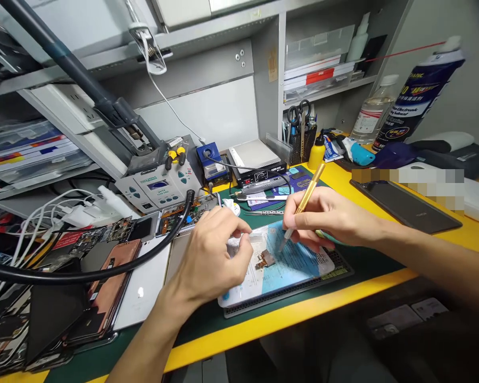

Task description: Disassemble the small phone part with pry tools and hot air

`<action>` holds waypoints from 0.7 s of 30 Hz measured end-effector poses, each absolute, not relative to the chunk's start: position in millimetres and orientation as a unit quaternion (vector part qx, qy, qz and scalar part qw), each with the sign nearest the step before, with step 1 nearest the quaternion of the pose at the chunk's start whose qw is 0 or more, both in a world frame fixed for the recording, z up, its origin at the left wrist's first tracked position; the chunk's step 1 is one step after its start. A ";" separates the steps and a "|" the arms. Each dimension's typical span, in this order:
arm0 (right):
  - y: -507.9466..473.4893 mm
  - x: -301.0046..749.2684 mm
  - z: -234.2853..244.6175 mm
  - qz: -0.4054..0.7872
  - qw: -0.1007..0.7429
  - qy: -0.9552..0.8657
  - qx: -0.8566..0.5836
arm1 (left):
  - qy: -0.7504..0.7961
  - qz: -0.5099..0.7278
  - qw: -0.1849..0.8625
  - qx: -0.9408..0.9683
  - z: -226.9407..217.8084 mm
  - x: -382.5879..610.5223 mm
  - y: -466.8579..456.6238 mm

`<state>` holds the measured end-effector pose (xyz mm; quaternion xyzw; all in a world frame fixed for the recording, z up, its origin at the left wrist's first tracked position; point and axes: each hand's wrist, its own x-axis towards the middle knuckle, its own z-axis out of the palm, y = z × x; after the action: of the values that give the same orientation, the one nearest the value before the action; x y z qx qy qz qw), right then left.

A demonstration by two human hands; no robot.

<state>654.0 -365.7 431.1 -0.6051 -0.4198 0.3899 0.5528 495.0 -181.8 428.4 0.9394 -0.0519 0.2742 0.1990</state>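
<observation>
My right hand (323,218) grips a slim gold-handled tool (311,186) like a pen. Its pale grey tip points down at a white and blue package (271,287). Just left of that tip, a small brown and copper-coloured flex part (265,259) lies on the package. My left hand (219,250) hovers over the package's left side, fingers curled and thumb close to the index finger; whether anything is pinched there is hidden. Under the package a dark perforated plate (339,273) rests on the green mat (383,258).
Phone parts and a white tablet back (141,282) are piled left, crossed by a thick black hose (143,260). Behind stand a soldering station (159,183) and a flat heating unit (259,162). A dark phone (407,205) and a blue spray can (417,101) are right.
</observation>
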 end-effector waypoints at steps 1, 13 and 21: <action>-364.4 654.9 431.0 0.361 0.556 -0.431 -0.613 | -0.046 0.284 0.197 0.937 427.7 496.1 -180.1; -355.4 653.4 420.0 0.051 0.403 -0.557 -0.725 | -0.010 0.351 0.181 0.919 424.6 501.2 -172.4; -360.6 652.3 421.8 0.010 0.342 -0.609 -0.715 | -0.020 0.354 0.167 0.920 419.8 502.8 -175.9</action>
<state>652.3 -360.6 421.8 -0.7154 -0.6092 0.0099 0.3420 502.8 -175.9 419.8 0.9200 -0.0196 0.3537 0.1675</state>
